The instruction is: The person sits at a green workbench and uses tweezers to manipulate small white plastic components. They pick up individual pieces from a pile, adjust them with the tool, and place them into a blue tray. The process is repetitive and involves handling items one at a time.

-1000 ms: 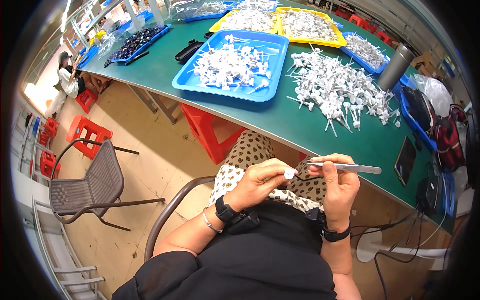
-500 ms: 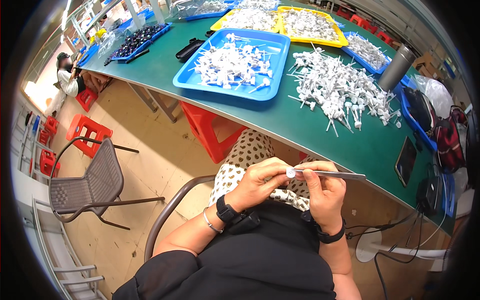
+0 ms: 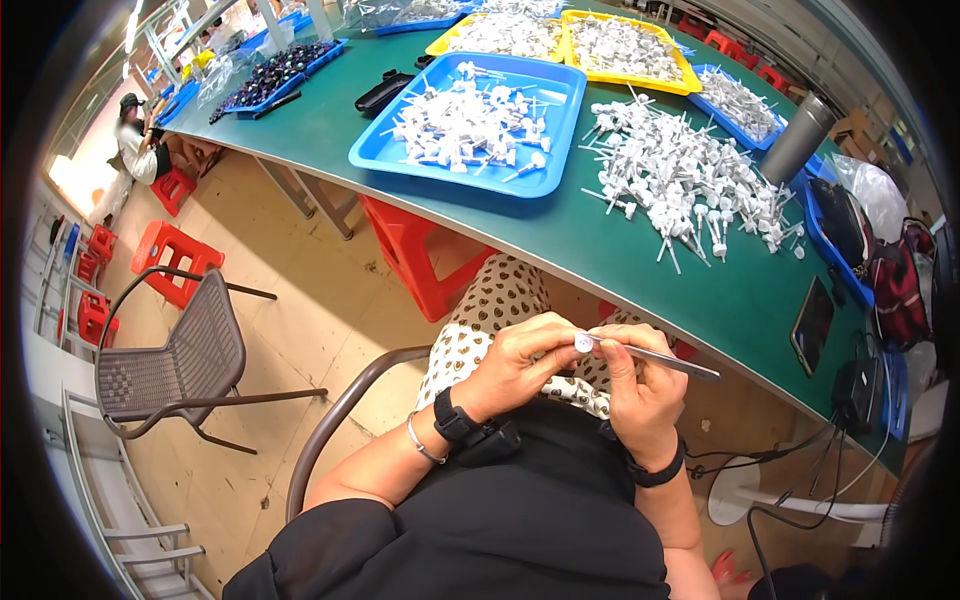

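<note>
My left hand (image 3: 530, 358) pinches a small white plastic part with a round cap (image 3: 584, 343) between thumb and fingertips, above my lap. Its lower portion is hidden in the fingers. My right hand (image 3: 645, 385) grips a slim, flat grey metal tool (image 3: 680, 367), thumb on its near side. The tool's inner end meets the white part's cap, though fingers hide the exact contact. Its outer end points right and slightly down. On the table, a pile of similar white stemmed parts (image 3: 680, 175) lies beyond my hands, beside a blue tray (image 3: 365, 155) holding more of them.
Yellow trays (image 3: 690, 86) of white parts stand farther back. A grey cylinder (image 3: 800, 135), a phone (image 3: 812, 325) and bags (image 3: 900, 275) occupy the right side. The green table's edge (image 3: 560, 268) runs just beyond my knees. A brown chair (image 3: 195, 335) and red stools (image 3: 170, 262) are at left.
The metal tool's outer end has swung down toward me as my right hand tilted. My left hand keeps its pinch on the white part. A reddish object now shows at the lower right.
</note>
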A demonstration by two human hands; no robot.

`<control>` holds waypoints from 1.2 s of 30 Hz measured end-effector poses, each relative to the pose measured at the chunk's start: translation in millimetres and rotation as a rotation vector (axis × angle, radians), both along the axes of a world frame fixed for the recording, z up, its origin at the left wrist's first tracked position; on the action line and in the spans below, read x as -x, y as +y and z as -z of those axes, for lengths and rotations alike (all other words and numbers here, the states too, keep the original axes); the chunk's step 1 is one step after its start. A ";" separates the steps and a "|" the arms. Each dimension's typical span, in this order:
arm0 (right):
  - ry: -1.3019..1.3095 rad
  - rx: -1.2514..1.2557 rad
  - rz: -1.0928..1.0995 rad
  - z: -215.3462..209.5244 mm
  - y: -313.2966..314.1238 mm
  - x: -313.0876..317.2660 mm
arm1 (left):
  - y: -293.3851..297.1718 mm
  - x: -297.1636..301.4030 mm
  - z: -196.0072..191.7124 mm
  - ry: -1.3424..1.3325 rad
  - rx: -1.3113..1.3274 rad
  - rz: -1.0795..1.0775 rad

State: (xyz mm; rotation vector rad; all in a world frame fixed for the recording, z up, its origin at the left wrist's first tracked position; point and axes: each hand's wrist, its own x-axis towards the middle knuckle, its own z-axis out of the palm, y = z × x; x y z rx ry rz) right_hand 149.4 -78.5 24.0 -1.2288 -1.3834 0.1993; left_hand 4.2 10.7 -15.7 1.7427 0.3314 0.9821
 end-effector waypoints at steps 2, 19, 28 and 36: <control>-0.105 -0.027 0.018 -4.5 1.5 -0.6 | -0.7 0.1 -0.9 0.005 -0.015 -0.014; 0.051 0.093 -0.068 -9.7 -4.7 -13.7 | 5.4 4.9 -3.5 0.084 -0.055 0.025; 0.357 0.038 -0.065 -11.2 -6.8 -19.1 | 6.8 6.9 -5.3 0.087 -0.096 -0.041; 0.425 -0.009 -0.022 -13.9 -7.8 -23.8 | 13.8 12.6 -19.6 0.184 -0.500 -0.285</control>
